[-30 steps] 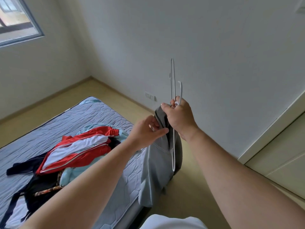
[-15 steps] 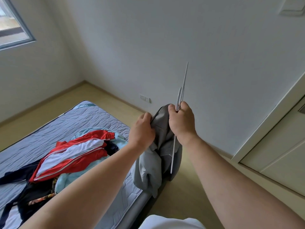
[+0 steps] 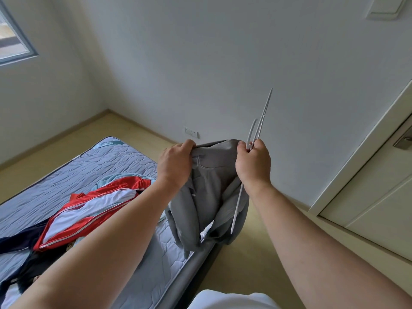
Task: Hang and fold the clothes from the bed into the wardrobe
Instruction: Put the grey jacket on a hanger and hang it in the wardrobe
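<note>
Where right hand (image 3: pixel 253 162) grips it, hanger (image 3: pixel 237 208) lies hidden

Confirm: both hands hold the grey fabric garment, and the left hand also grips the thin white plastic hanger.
Wrong hand: the head view shows the right hand gripping the thin white plastic hanger. Both hands hold the grey fabric garment; the left hand holds nothing else.

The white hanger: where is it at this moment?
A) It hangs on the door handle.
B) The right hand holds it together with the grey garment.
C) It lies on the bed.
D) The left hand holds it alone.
B: the right hand grips the white hanger together with one edge of the grey garment, while the left hand holds only the other edge of the cloth.
</note>
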Demonstrator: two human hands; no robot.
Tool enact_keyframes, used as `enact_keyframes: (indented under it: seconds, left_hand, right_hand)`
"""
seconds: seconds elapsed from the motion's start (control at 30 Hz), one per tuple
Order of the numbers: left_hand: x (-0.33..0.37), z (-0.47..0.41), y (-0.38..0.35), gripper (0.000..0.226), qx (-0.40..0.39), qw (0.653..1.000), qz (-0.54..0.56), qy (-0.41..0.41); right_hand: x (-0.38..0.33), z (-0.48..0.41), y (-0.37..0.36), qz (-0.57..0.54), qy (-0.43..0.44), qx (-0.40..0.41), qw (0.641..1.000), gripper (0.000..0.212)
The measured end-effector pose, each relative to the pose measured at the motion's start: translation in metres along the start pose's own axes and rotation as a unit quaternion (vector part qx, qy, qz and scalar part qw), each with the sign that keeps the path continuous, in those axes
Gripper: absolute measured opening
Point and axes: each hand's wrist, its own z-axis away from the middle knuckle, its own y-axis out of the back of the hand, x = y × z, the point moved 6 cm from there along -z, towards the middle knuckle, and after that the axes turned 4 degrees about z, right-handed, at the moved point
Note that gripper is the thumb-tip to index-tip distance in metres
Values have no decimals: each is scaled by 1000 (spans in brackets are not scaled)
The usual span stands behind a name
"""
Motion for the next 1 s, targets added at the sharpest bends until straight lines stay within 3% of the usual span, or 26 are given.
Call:
enact_keyframes:
  seconds: [0.17,0.23,0.33,0.43,0.6,0.7,0.83,1.0]
  left_hand:
    - [5,-4,23,29,103,991,74,-30]
    - [1,-9,24,37,115,986,120,9]
    - [-3,-15,14,42,62,973,204,87]
    - [-9,-16,0,34,-29,964,242,108]
    - [-13,-3,-19,51,-195,977,82,-31]
    - [-22,8,-31,54,-230,972,41,-29]
    - [-30,15,-33,55,-217,975,37,-3]
    - [-38,8,-19,30,-140,989,25,44]
  right_hand:
    - [5,-4,3,3,-18,-2,1000,32]
    - [5,-5,1,-6,-24,-5,1000,29]
    - [6,-6,0,-15,-29,-4,999,26]
    - [10,-11,5,-13,-35,13,999,27]
    - [14,-15,8,2,-26,27,999,30]
    - [13,-12,7,27,-13,33,999,32]
    - [19,-11,10,46,-24,41,998,27]
    - [32,-15,14,53,-52,50,996,27]
